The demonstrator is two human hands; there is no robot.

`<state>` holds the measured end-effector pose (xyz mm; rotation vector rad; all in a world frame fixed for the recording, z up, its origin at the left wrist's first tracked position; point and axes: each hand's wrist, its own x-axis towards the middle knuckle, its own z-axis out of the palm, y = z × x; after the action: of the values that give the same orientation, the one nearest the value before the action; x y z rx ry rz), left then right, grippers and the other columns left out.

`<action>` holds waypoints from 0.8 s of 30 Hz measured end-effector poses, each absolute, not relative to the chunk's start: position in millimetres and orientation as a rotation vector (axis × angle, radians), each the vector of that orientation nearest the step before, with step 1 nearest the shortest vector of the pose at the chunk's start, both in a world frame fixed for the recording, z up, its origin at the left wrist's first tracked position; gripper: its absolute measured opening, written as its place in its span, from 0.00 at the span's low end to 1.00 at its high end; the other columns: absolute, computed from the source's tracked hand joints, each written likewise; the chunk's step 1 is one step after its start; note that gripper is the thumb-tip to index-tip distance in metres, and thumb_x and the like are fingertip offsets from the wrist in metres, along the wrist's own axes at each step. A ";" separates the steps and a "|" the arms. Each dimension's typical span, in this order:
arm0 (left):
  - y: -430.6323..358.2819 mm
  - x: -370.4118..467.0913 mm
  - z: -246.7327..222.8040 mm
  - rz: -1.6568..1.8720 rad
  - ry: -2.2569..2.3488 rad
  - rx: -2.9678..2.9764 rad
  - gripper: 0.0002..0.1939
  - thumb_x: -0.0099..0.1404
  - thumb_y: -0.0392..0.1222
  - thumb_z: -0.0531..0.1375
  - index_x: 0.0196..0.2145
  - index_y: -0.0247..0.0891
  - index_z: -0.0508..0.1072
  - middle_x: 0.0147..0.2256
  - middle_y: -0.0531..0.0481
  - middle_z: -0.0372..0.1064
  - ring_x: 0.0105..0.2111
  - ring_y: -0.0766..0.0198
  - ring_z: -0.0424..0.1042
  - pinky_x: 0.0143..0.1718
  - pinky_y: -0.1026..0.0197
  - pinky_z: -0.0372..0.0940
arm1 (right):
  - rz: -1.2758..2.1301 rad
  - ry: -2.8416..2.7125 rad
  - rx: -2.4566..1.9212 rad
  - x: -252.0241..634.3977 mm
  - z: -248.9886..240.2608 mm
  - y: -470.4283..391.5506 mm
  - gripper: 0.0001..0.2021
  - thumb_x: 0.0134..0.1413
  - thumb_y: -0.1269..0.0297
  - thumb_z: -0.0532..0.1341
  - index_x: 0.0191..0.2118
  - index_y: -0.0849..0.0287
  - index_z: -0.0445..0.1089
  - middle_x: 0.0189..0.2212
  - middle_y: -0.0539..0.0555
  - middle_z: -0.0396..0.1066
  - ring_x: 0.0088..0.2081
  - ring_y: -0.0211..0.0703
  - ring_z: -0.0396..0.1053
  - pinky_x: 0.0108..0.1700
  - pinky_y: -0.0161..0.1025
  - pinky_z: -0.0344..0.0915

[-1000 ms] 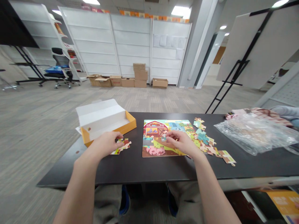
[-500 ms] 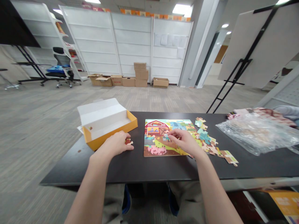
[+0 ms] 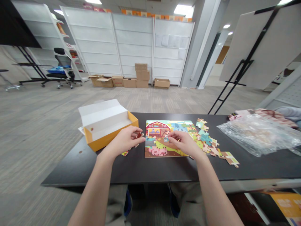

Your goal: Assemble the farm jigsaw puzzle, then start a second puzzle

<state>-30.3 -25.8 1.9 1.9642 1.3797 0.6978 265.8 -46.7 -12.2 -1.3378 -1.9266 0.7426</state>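
A farm picture puzzle board [image 3: 160, 152] lies flat on the black table, with a red barn at its upper left and a pink pig below. Just left of the board, my left hand [image 3: 128, 139] holds a small dark red puzzle piece [image 3: 139, 135] between thumb and fingers. Another piece [image 3: 125, 153], yellow-green, lies under that hand. Over the middle of the board is my right hand [image 3: 184, 142], its thumb and fingertips close together; whatever they hold is too small to name. Several loose pieces [image 3: 215, 151] lie along the board's right side.
An open yellow box [image 3: 113, 133] with a white lid stands at the table's left. Clear plastic bags [image 3: 256, 133] and striped cloth [image 3: 277, 116] lie on the right of the black table [image 3: 164, 171]. Cardboard boxes [image 3: 142, 75] stand by the far shelves.
My left hand has moved right and slightly up toward the board, carrying the red piece. The yellow-green piece beneath it now shows. My right hand has barely shifted.
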 end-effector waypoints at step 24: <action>-47.7 -21.3 14.2 -0.035 1.699 2.168 0.13 0.50 0.50 0.67 0.31 0.42 0.74 0.35 0.47 0.78 0.36 0.54 0.77 0.34 0.59 0.66 | 0.435 -1.200 -1.488 360.2 -0.2 -51.9 0.19 0.49 0.47 0.66 0.38 0.60 0.76 0.28 0.56 0.77 0.28 0.43 0.72 0.29 0.37 0.65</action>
<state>-21.3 -47.7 14.2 2.1681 1.6995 -0.0351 360.2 -51.9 -0.2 -1.4875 -1.1998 0.4354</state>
